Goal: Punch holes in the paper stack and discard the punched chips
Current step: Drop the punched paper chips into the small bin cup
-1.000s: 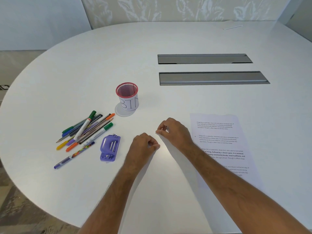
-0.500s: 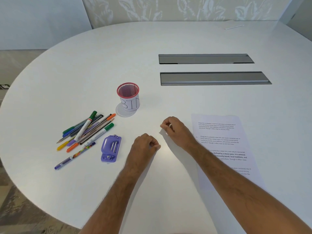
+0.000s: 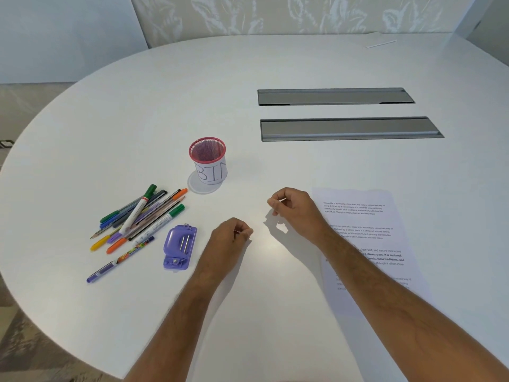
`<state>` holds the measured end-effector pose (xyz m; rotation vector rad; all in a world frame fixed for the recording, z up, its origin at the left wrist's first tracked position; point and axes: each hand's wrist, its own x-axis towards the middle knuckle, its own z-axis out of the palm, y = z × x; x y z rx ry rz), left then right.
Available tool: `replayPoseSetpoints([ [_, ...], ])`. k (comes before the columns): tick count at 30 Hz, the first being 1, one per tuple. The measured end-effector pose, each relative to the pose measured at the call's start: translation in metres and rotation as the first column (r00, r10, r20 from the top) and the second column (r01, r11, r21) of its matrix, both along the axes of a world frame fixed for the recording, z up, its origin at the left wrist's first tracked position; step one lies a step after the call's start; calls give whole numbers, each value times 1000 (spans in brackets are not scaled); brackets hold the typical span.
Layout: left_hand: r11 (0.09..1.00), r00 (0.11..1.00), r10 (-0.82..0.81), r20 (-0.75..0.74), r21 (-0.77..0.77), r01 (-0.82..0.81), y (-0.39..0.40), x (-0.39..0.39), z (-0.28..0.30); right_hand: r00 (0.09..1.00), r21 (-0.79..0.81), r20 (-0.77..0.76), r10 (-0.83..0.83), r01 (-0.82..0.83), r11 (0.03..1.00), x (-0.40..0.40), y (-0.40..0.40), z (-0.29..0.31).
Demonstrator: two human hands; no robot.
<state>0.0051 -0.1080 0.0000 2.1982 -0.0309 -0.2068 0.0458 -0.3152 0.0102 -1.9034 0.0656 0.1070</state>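
Collecting chips, apparently: punching looks done. Right hand [image 3: 293,209] and left hand [image 3: 230,234] each curled, pinching something tiny, unresolved. Paper stack [image 3: 360,216] at 3 o'clock; bin [image 3: 208,161] at 11, punch [image 3: 179,245] at 9.

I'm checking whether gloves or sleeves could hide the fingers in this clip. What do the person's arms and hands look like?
Both forearms are bare, with no sleeves in view. The left hand and right hand wear no gloves; no watch, ring or wristband is visible.
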Motion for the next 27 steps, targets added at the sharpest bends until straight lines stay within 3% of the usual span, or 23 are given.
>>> replayPoseSetpoints([
  [8,983,993,100,-70,-150,-109,16,9,3,1000,97,18,-1,0,995,-1,2,-7],
  [21,967,990,133,48,-224,-119,32,41,34,977,55,152,148,-158,986,37,26,26],
  [27,933,972,185,147,-336,-127,58,91,67,948,19,249,198,-209,978,79,56,59],
])
